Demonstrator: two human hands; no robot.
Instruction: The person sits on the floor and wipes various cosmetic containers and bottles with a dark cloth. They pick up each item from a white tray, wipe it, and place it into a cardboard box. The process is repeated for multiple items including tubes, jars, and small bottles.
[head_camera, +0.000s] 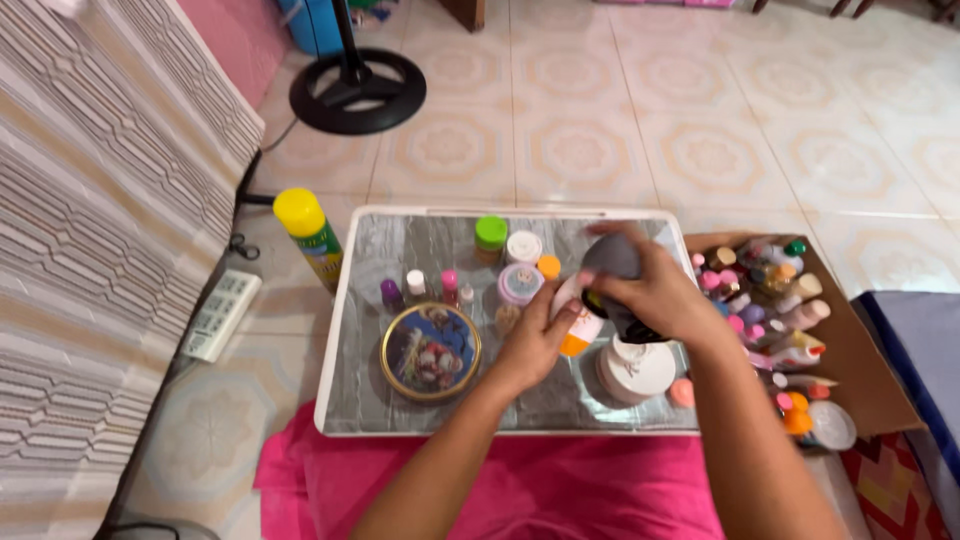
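Glossy marbled tray top (400, 250), shiny metal tin (430, 352), glossy floor tiles (700, 150).

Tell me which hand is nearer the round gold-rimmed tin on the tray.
Left. The left hand is just to the right of the round tin, not touching it. The right hand is farther right, holding a dark bottle.

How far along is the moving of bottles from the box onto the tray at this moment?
Done, it seems: several small bottles, jars and a round tin already stand on the tray. In hand: the left hand steadies a white and orange bottle while the right hand holds a dark bottle. Left: the cardboard box remains crowded with bottles.
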